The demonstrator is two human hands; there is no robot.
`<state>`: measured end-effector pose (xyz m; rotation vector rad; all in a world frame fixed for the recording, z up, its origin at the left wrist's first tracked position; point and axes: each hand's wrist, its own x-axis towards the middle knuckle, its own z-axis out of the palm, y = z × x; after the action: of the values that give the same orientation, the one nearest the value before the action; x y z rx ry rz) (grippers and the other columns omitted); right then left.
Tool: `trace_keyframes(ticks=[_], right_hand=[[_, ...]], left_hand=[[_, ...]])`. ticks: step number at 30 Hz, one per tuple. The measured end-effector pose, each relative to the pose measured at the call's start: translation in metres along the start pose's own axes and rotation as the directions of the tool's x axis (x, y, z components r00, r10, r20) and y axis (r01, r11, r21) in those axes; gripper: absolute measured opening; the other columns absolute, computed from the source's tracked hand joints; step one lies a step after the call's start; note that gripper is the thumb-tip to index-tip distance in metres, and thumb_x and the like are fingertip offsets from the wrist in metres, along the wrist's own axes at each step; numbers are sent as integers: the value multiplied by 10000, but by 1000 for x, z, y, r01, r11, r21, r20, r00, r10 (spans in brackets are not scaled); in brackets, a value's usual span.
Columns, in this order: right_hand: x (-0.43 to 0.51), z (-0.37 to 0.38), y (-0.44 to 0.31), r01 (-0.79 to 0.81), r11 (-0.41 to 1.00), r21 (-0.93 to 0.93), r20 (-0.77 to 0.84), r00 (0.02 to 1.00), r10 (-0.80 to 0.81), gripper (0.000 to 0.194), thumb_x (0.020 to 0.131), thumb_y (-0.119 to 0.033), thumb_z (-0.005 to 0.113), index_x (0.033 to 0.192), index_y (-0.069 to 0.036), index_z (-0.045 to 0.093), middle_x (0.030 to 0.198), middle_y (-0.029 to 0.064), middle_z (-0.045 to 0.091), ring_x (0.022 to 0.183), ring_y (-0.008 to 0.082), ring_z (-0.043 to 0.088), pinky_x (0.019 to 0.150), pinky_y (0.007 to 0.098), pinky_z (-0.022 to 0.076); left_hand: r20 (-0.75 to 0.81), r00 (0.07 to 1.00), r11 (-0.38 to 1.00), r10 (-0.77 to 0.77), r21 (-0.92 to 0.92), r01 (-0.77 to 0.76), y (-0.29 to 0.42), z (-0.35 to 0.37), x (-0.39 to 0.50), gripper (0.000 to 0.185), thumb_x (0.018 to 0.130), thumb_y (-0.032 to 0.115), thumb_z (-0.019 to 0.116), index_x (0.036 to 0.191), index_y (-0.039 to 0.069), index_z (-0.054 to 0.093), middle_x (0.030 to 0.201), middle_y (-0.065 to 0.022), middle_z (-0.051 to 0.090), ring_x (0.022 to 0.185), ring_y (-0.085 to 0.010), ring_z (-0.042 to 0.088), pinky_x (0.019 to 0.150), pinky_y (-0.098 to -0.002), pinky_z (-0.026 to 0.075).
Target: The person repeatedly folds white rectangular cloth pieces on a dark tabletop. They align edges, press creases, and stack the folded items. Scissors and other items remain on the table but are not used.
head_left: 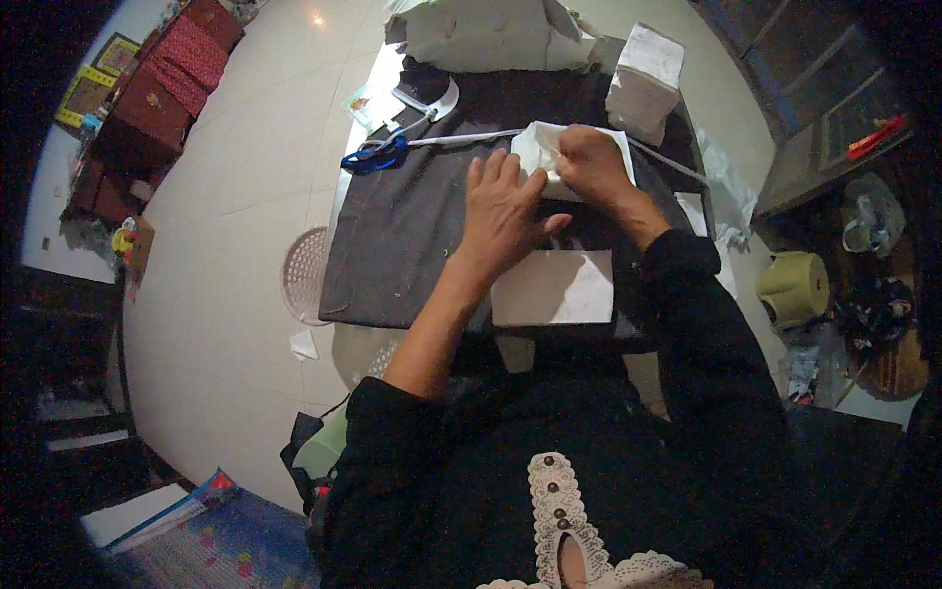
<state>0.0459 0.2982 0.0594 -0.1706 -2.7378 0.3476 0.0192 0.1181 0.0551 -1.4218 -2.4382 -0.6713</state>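
On a table under a dark cloth (397, 243), a white sheet of paper or thin cloth (618, 154) lies partly crumpled. My right hand (592, 166) is closed in a fist on its middle, though what is inside the fingers is hidden. Fingers spread, my left hand (508, 202) rests at the sheet's lower left edge. Nearer to me is a flat white rectangular piece (552, 287), half in shadow. A white cord (471, 138) runs across the cloth behind my hands, with a blue looped band (375, 156) at its left end.
A tall stack of folded white pieces (646, 73) stands at the table's back right. A large pale bundle (493, 37) lies along the far edge. A white curved object (444, 99) sits back left. Beside the table are a perforated basket (303, 276) and a yellow-green stool (795, 289).
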Motion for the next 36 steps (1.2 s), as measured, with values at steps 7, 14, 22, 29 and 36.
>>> trace_keyframes(ticks=[7,14,22,29,36], right_hand=[[-16,-34,17,-322,271,907,179,877,445,101,714,-92,621,762,-9,655,717,49,632,638,125,582,602,268,476],[-54,-84,-34,-216,349,912,163,971,175,185,807,-163,611,884,-5,668,805,39,652,698,115,595,661,246,474],[-107,-81,-31,-544,-6,839,488,748,451,386,894,-389,562,896,-15,657,748,45,641,601,116,589,573,243,469],[-141,-40,-35,-545,366,754,387,820,422,295,740,-36,632,1024,37,599,673,20,567,545,86,540,494,237,462],[-144,-22,-29,-507,522,686,280,846,454,381,728,7,613,1101,52,553,702,15,568,584,74,535,516,222,452]], left_hand=[[-46,982,918,-184,-365,155,9,-12,6,542,748,459,676,1106,65,575,1178,-171,519,1143,-324,463,969,-462,350],[563,792,-725,-236,-645,242,39,-26,8,712,856,645,412,1185,16,475,1095,-147,573,997,-253,565,906,-400,434],[565,824,-825,-42,-484,290,47,-49,-19,717,855,612,433,1181,-23,505,1134,-190,581,1037,-308,578,936,-423,433],[551,727,12,-411,-794,608,36,-33,-69,460,770,183,698,1132,-48,535,933,-122,633,783,-230,626,690,-325,486],[323,805,582,-497,-564,586,31,-4,-88,674,636,-47,692,1261,30,453,896,-92,591,732,-150,581,636,-279,507]])
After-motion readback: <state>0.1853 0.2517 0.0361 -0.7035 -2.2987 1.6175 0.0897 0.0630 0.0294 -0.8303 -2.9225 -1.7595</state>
